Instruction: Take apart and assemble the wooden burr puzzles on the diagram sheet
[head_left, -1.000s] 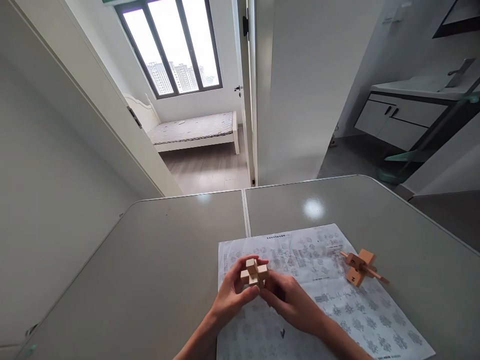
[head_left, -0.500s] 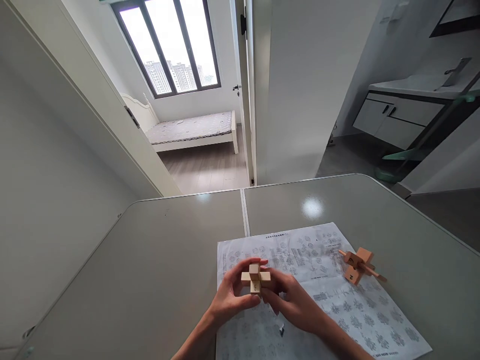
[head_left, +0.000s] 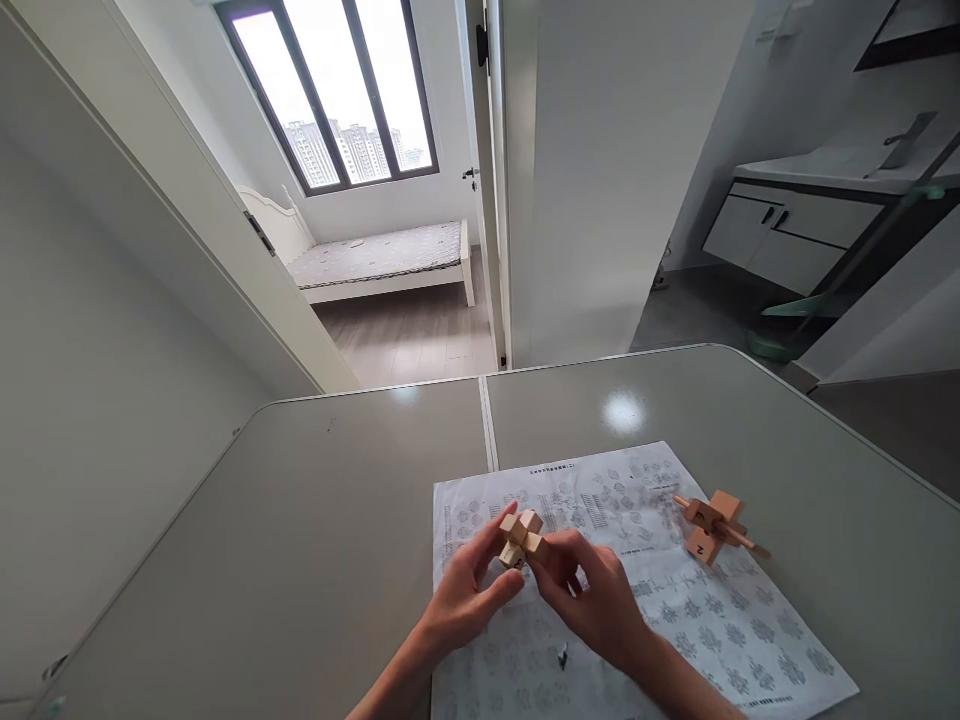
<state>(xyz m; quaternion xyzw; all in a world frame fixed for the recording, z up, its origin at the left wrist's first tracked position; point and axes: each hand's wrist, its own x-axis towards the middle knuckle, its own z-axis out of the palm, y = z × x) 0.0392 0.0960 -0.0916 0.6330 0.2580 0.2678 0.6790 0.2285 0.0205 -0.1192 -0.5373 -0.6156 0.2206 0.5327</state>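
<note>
A pale wooden interlocking puzzle (head_left: 523,537), made of crossed square bars, is held above the printed sheet. My left hand (head_left: 472,590) grips it from the left, thumb below and fingers behind. On the other side, my right hand (head_left: 596,590) pinches one of its bars between thumb and fingers. The puzzle is tilted, and a dark mark shows on its lower bar. Under both hands lies the white instruction sheet (head_left: 720,650) with rows of small puzzle drawings.
A second, orange-brown wooden puzzle (head_left: 716,528) with numbered bars and thin sticks rests on the sheet's right edge. A small dark scrap (head_left: 562,656) lies on the paper near me. The grey table (head_left: 337,530) has a seam and a raised rim.
The pale puzzle has been turned from a square-on cross to a tilted angle and raised slightly. My right hand has shifted its fingers onto a bar at the right.
</note>
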